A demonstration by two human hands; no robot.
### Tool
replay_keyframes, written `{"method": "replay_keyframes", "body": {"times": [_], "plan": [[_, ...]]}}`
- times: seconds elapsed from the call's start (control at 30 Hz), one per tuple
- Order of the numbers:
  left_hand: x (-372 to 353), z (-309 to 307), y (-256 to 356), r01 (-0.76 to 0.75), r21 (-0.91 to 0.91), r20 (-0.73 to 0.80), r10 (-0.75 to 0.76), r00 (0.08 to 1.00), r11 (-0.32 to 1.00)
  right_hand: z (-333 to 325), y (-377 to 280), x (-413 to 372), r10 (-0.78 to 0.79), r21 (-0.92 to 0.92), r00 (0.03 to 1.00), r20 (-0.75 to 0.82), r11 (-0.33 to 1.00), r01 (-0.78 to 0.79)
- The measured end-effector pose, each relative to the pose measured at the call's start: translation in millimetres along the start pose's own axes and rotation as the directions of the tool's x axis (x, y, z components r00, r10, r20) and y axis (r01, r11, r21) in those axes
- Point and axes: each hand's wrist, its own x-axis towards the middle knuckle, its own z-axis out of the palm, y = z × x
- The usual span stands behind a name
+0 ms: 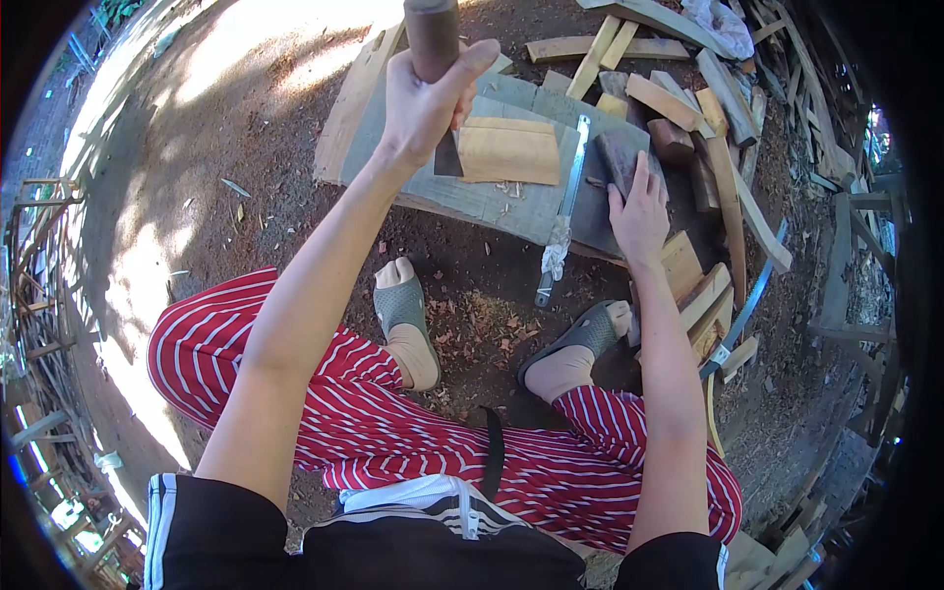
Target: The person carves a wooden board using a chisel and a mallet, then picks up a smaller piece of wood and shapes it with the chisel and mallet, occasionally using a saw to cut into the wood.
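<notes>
My left hand [425, 108] is closed around the thick wooden handle [433, 39] of an upright tool. Its flat dark blade [447, 155] points down beside a pale, slightly curved wood piece [509, 150] on a low plank bench [472, 202]. My right hand [639, 218] lies on a dark wooden block [621, 155] at the bench's right end, fingers stretched and thumb apart. Between the pale piece and the block lies a long thin metal blade [570, 182], its near end wrapped in pale plastic. Small shavings lie near the pale piece.
Wood offcuts [664, 93] are piled right of the bench, with more beside my right foot [595, 334]. A blue strip [752, 300] lies along the right. My left foot [403, 305] stands on soil. Stacked sticks [39, 295] are at far left.
</notes>
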Motion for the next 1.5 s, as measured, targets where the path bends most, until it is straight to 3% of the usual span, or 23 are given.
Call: {"method": "replay_keyframes", "body": {"times": [0.57, 0.73, 0.83, 0.93, 1.5], "plan": [[-2.6, -2.3, -2.6, -0.005, -0.029, -0.054, 0.003, 0.999, 1.000, 0.1, 0.5, 1.0, 0.016, 0.045, 1.000, 0.007, 0.999, -0.017], [-5.2, -0.6, -4.9, -0.077, 0.019, -0.064, 0.078, 0.995, 0.997, 2.9, 3.8, 4.1, 0.185, 0.137, 0.979, 0.083, 0.971, -0.195], [-6.4, -1.4, -1.8, -0.048, -0.016, -0.147, 0.045, 0.988, 0.999, 3.0, 5.4, 4.2, 0.182, 0.154, 0.979, 0.090, 0.969, -0.194], [-4.9, -5.7, 0.3, -0.034, -0.091, -0.158, 0.019, 0.987, 0.995, 1.9, 4.7, 4.9, 0.198, 0.138, 0.973, 0.119, 0.967, -0.213], [-3.6, -7.1, -4.4, -0.031, -0.099, -0.150, 0.016, 0.989, 0.995, 5.1, 7.8, 2.7, 0.152, 0.151, 0.987, 0.054, 0.976, -0.159]]}}
